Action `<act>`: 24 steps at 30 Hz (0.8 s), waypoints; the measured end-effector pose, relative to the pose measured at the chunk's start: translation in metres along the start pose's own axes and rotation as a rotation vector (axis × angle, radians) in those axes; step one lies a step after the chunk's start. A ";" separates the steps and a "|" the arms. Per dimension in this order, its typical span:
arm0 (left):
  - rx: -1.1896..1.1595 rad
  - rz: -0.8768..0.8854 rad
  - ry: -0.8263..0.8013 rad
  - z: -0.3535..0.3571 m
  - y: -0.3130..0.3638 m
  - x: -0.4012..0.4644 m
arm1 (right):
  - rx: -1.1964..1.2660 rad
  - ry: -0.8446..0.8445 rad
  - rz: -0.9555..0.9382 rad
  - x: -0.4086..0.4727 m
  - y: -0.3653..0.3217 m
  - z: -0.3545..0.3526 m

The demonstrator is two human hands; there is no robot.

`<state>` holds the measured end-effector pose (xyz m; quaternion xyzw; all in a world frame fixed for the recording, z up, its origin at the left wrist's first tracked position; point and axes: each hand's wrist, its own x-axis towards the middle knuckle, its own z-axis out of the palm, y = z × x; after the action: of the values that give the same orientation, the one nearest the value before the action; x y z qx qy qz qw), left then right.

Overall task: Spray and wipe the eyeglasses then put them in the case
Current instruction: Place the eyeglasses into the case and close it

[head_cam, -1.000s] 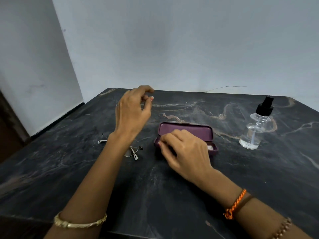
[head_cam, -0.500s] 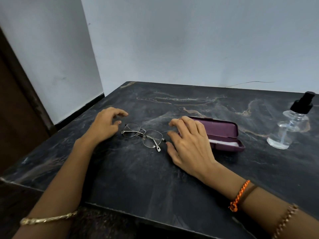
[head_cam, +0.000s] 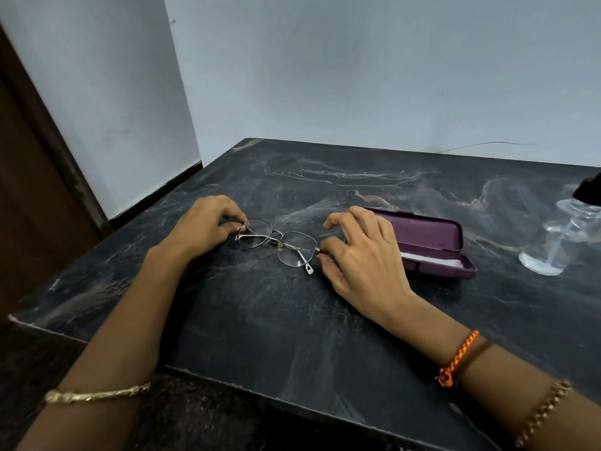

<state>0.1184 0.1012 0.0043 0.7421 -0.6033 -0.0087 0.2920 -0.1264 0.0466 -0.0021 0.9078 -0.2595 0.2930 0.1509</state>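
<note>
Your work surface is a dark marbled table [head_cam: 260,320], set into a corner of pale walls [head_cam: 357,76]; its near edge runs diagonally under both your forearms, and its left edge lies just beyond your left hand, with a brown door frame [head_cam: 39,164] past it. Open tabletop lies ahead of both hands up to the back wall, and a broad bare stretch lies between your wrists and the near edge.

The purple case [head_cam: 432,242] lies open directly behind and to the right of your right hand, lid tipped back, with a white cloth [head_cam: 432,259] showing in its tray. Your right hand partly covers its left end. Further right of that hand, well apart, a clear spray bottle [head_cam: 553,245] stands upright at the frame's edge, its black cap cut off.

The eyeglasses [head_cam: 278,244] lie folded on the table between your two hands. Your left hand [head_cam: 201,229] is curled, with thumb and fingertips pinching the left end of the frame. Your right hand [head_cam: 361,255] is curled likewise, fingertips touching the right end at the hinge; whether it grips firmly, you cannot tell from this view.

A gold bangle [head_cam: 94,395] sits on your left forearm; an orange thread band [head_cam: 455,359] and a chain bracelet [head_cam: 540,415] sit on your right.
</note>
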 end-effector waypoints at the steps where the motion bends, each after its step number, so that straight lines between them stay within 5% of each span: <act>1: -0.004 0.015 0.013 0.000 0.001 0.000 | 0.005 0.008 0.010 0.000 0.000 0.000; 15: -0.303 0.182 0.202 0.006 0.032 0.002 | 0.285 0.409 0.215 -0.001 0.022 -0.024; 24: -0.387 0.294 0.128 0.029 0.106 0.017 | 0.461 0.430 0.419 -0.019 0.095 -0.054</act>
<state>0.0180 0.0630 0.0335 0.5757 -0.6722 -0.0346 0.4642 -0.2173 -0.0015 0.0399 0.7630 -0.3291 0.5520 -0.0696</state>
